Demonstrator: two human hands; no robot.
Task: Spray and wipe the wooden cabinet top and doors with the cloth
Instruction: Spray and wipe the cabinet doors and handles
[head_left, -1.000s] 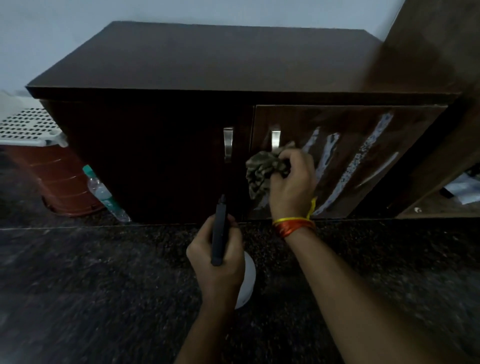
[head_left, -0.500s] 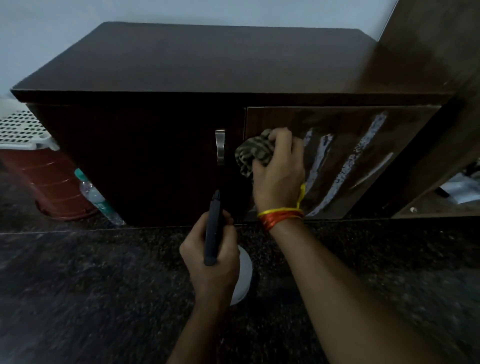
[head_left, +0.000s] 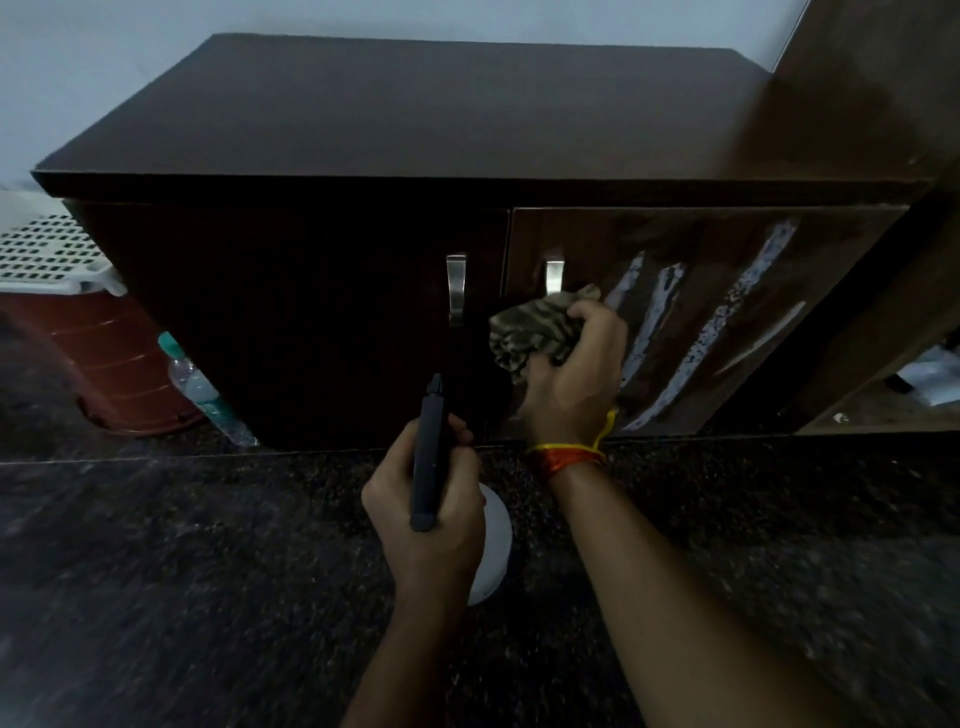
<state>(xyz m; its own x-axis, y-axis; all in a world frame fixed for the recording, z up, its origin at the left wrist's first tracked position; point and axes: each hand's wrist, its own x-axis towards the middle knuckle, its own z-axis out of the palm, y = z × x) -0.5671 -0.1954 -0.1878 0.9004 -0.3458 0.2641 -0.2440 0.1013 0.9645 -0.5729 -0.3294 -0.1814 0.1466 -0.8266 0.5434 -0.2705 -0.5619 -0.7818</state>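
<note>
Two doors face the camera on the wooden cabinet (head_left: 363, 130), and only the right door (head_left: 727, 312) shows any sign of work: several pale streaks (head_left: 711, 332) of foam or spray run down it, unwiped. The right hand (head_left: 576, 379) has its fingers curled tight round a bunched, patterned cloth (head_left: 535, 332), which it holds against the left edge of that door, just below the door's metal handle (head_left: 554, 275). The left hand (head_left: 426, 509) is nearer the camera, fingers wrapped round a spray bottle (head_left: 431, 452) with a dark head and a pale body, nozzle aimed at the cabinet. By my reading the job is at an early-to-middle stage: the right door is sprayed and its wiping has barely started. The left door (head_left: 291, 322) looks dark and dry, so it likely remains to be done. Whether the top has been wiped I cannot tell.
</note>
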